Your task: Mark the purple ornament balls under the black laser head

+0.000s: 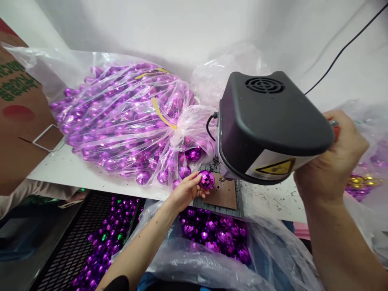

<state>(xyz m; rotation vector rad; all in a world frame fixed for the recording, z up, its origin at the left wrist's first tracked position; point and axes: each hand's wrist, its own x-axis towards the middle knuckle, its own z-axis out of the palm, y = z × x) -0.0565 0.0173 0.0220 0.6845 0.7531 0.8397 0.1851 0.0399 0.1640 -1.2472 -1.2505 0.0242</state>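
A shiny purple faceted ball (207, 179) is pinched in the fingers of my left hand (189, 190), over the left edge of a brown board (222, 193) on a dark mat. My right hand (341, 157) is closed round the red handle at the right end of a bulky black machine (273, 113), which has a round vent on top and a yellow warning label. The machine hides the area beneath it. Left of it lies a clear plastic bag (121, 121) full of purple balls, its neck gathered beside a yellow strip.
An open plastic bag of purple balls (218, 236) hangs below the table edge. Lower left is a black mesh crate (72, 238) with purple and some green balls. A cardboard box (24, 109) stands left; more bagged balls (362, 182) are at right. Dark specks dot the white table (279, 200).
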